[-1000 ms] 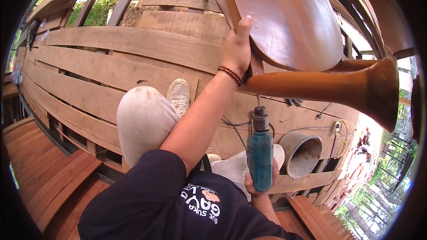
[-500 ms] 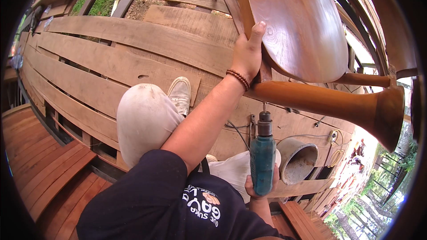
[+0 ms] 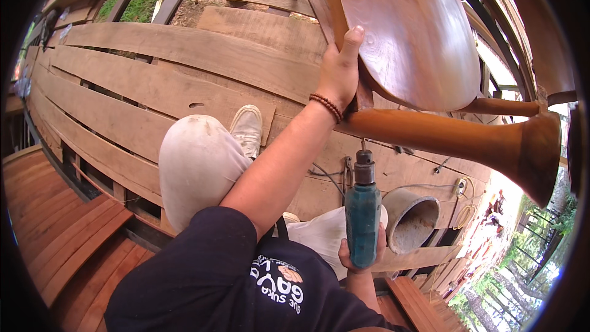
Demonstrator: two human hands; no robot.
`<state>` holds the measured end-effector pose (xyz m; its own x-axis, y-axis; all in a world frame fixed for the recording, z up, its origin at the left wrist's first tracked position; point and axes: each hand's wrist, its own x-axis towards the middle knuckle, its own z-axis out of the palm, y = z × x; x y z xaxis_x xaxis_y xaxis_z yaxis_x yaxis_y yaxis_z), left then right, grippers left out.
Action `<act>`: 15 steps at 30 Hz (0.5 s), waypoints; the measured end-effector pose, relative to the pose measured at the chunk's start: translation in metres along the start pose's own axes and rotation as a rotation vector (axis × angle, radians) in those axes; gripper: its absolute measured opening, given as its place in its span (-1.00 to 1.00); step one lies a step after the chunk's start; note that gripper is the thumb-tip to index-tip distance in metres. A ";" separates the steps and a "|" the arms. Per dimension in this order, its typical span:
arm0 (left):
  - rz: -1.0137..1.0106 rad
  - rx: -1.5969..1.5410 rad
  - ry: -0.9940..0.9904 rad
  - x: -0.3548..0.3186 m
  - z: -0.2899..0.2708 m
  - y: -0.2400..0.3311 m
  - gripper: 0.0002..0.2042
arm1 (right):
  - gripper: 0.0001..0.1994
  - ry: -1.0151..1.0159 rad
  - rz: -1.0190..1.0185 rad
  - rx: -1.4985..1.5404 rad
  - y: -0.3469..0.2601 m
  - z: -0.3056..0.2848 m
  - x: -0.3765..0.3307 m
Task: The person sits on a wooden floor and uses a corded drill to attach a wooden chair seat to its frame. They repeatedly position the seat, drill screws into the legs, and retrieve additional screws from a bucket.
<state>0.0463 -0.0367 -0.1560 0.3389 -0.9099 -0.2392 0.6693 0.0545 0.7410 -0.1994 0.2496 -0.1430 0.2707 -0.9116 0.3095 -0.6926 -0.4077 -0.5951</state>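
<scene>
Since the frame one second earlier, the chair [image 3: 399, 77], as we judge it to be, has shifted: its round leg [image 3: 455, 132] slopes more, the flared end now nearer the level of the drill's chuck [image 3: 364, 173]. Pliers [image 3: 348, 172], not seen then, now show just left of the drill [image 3: 362, 224].

We give all places from the drill. The chair is tipped over above it, the leg running off rightward and a curved panel [image 3: 418, 24] beyond. We find the left grip [image 3: 342, 74] closed about the chair's frame, above and left of the drill, thumb along the panel's edge, its other fingers hidden. The right grip [image 3: 349, 265] is wrapped about the drill's lower end; we cannot see the trigger.

On progress, steadying and lining-up look done to us. The thin bit [image 3: 363, 144] stands at the leg's underside; we cannot tell whether it touches. We see no finished hole there and judge work at the leg incomplete.

Around the drill we note a grey bucket [image 3: 396, 209] just right, a power socket [image 3: 460, 185] with yellow cord [image 3: 465, 216] farther right, and a bent knee [image 3: 193, 166] well left. Nothing visible blocks the bit; the bucket, in our judgement, could crowd the drill sideways.
</scene>
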 end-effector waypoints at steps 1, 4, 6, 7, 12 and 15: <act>-0.009 -0.003 -0.005 -0.001 0.000 0.000 -0.23 | -0.12 0.003 -0.001 0.014 0.000 0.000 -0.001; 0.002 -0.002 -0.005 -0.002 0.001 0.004 -0.24 | -0.11 0.049 0.002 0.118 -0.001 0.005 0.004; 0.012 0.005 -0.001 -0.004 0.001 0.004 -0.24 | -0.11 0.043 0.002 0.097 -0.002 0.004 0.006; 0.018 0.011 0.004 -0.005 0.001 0.004 -0.25 | -0.11 0.040 0.001 0.088 -0.003 0.003 0.006; 0.036 0.032 0.016 -0.006 0.002 0.008 -0.25 | -0.12 0.028 -0.013 0.061 0.000 0.002 0.007; 0.036 0.044 0.022 -0.006 0.001 0.007 -0.25 | -0.12 0.018 -0.029 0.023 -0.002 0.000 0.013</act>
<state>0.0486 -0.0316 -0.1485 0.3770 -0.8983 -0.2256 0.6267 0.0680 0.7763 -0.1946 0.2388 -0.1377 0.2779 -0.8983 0.3403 -0.6689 -0.4352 -0.6027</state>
